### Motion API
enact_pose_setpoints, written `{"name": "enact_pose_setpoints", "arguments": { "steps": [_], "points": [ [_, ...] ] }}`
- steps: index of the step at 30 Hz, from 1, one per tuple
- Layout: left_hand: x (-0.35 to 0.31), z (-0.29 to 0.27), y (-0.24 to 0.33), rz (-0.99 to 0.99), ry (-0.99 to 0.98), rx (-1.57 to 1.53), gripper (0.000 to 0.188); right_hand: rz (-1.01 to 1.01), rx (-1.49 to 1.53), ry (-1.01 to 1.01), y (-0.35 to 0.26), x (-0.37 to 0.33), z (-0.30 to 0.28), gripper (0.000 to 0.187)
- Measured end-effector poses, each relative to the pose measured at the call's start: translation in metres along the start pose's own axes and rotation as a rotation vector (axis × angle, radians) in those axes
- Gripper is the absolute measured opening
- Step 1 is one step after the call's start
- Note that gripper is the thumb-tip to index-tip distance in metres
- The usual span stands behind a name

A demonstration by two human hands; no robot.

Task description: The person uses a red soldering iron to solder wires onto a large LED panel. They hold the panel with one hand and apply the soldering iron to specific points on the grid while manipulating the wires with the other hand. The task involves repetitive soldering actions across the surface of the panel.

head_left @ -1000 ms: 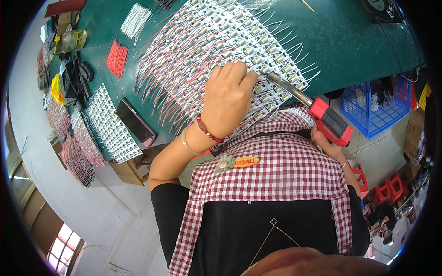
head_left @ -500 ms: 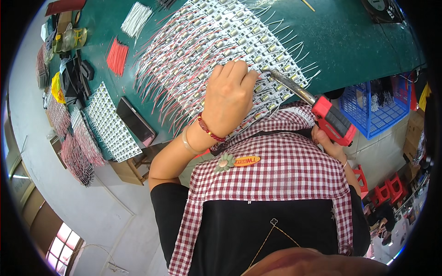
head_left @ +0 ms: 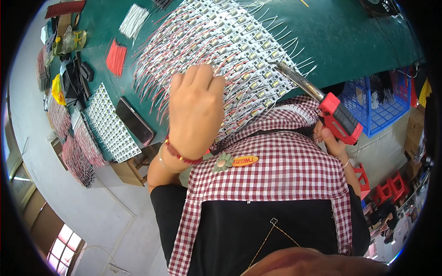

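A wide panel of small white circuit boards (head_left: 251,57) lies on the green table, with rows of yellowish parts and red and white wires fanning from its edges. My left hand (head_left: 197,103) is over the panel's near left part, back up and fingers curled in. Its fingertips point away from view, so anything pinched there is hidden. My right hand (head_left: 332,143), partly hidden, grips a soldering iron (head_left: 340,120) with a red and black handle. The iron's metal barrel slants up and left, its dark tip at the panel's right part.
Red wires (head_left: 116,57) and white wires (head_left: 134,20) lie bundled on the green table (head_left: 340,41). To the left are a black phone (head_left: 134,120), a second board panel (head_left: 110,122) and hanging wired boards (head_left: 77,158). A blue crate (head_left: 384,110) stands at right.
My left hand has moved left and slightly nearer me, away from the iron's tip. The soldering iron has shifted a little to the right.
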State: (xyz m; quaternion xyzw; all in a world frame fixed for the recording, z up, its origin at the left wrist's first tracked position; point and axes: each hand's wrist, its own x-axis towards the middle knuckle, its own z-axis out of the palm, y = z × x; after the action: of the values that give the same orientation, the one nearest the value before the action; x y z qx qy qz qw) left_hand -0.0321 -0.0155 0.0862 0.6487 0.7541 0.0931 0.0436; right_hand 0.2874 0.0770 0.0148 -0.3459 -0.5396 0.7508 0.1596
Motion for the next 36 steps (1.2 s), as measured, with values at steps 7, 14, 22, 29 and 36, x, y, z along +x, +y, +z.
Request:
{"name": "enact_pose_setpoints", "arguments": {
  "steps": [7, 14, 22, 29, 36],
  "points": [
    [-0.002, 0.052, 0.022, 0.075, 0.231, -0.349, 0.022, 0.043, -0.064, -0.011, 0.01, -0.012, -0.008, 0.012],
    [-0.004, 0.073, 0.02, 0.08, 0.254, -0.376, 0.024, 0.067, -0.111, 0.009, 0.021, -0.021, -0.009, 0.018],
    [-0.004, 0.074, 0.021, 0.086, 0.239, -0.399, 0.023, 0.056, -0.167, 0.024, 0.017, -0.017, -0.006, 0.017],
    [-0.002, 0.074, 0.02, 0.074, 0.231, -0.425, 0.023, 0.028, -0.304, -0.002, 0.018, -0.015, -0.009, 0.017],
    [-0.002, 0.073, 0.02, 0.074, 0.219, -0.408, 0.021, 0.103, -0.159, 0.073, 0.019, -0.022, -0.005, 0.016]
  ]
}}
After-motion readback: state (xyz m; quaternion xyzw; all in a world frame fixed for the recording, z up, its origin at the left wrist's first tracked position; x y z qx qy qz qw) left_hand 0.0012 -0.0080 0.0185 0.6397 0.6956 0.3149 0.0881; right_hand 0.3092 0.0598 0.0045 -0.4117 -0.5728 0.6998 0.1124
